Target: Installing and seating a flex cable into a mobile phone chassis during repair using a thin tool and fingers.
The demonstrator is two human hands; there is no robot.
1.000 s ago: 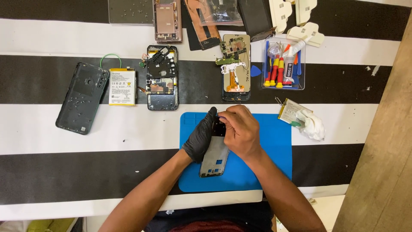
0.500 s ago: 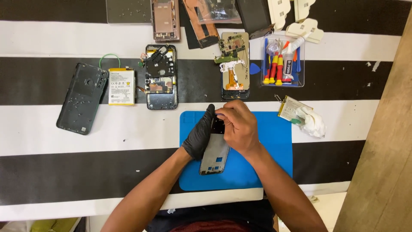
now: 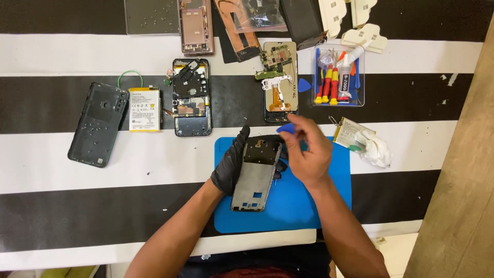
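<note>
The phone frame [image 3: 256, 175] is held tilted on the blue mat [image 3: 329, 195] by the gloved left hand [image 3: 231, 164], its fingers closed along the left edge. A blue pick [image 3: 287, 127] is pinched in the right hand [image 3: 307, 150]; it is best worked gently along the seam. Open phones [image 3: 192, 98] lie close above; bare tabletop [image 3: 154, 164] is found leftward.

My right hand [image 3: 307, 154] hides the mat's [image 3: 288, 206] middle; parts above the tray [image 3: 338, 77] are cut off.
</note>
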